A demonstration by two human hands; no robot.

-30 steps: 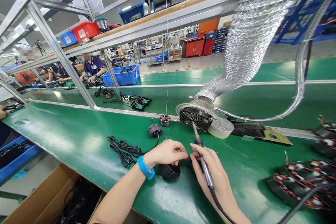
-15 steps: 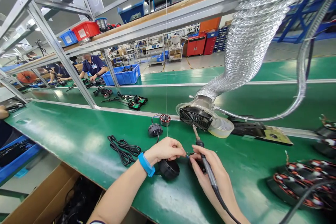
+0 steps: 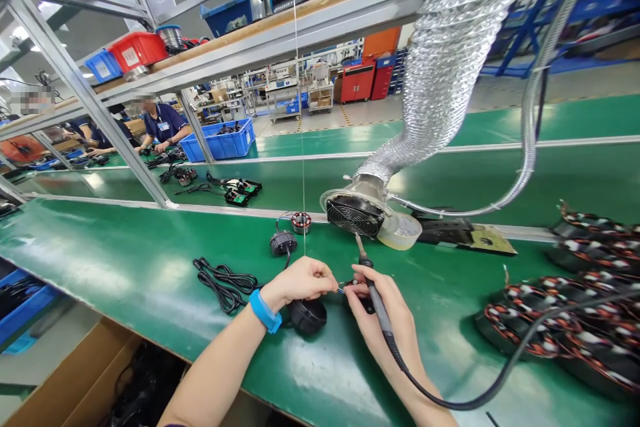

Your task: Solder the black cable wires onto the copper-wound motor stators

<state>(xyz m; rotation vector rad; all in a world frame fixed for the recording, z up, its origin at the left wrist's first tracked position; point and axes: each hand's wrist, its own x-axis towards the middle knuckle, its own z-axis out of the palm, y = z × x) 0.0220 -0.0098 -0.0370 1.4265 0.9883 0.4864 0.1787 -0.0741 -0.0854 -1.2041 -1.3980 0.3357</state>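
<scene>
My left hand [image 3: 306, 280], with a blue band at its wrist, is closed in a pinch on a thin wire [image 3: 341, 290]. Under that hand, a black round housing [image 3: 308, 318] rests on the green bench. My right hand [image 3: 387, 307] grips a soldering iron [image 3: 379, 303], its tip pointing up and away from me. The thumb and fingertips of the same hand also touch a small dark wound stator [image 3: 369, 304], mostly hidden. Between the hands, the wire reaches toward this stator. A strand of solder [image 3: 303, 167] hangs down behind my left hand.
A fume extractor fan [image 3: 354, 217] with a foil duct stands beyond my hands, beside a round clear tub [image 3: 401, 231]. Several stators [image 3: 545, 320] are grouped at right. A coiled black cable [image 3: 223, 283] lies left, and another stator [image 3: 301, 222] behind. Co-workers sit far left.
The camera view has turned slightly, so the bench things appear farther left. My hands keep the wire and the soldering iron, staying close together.
</scene>
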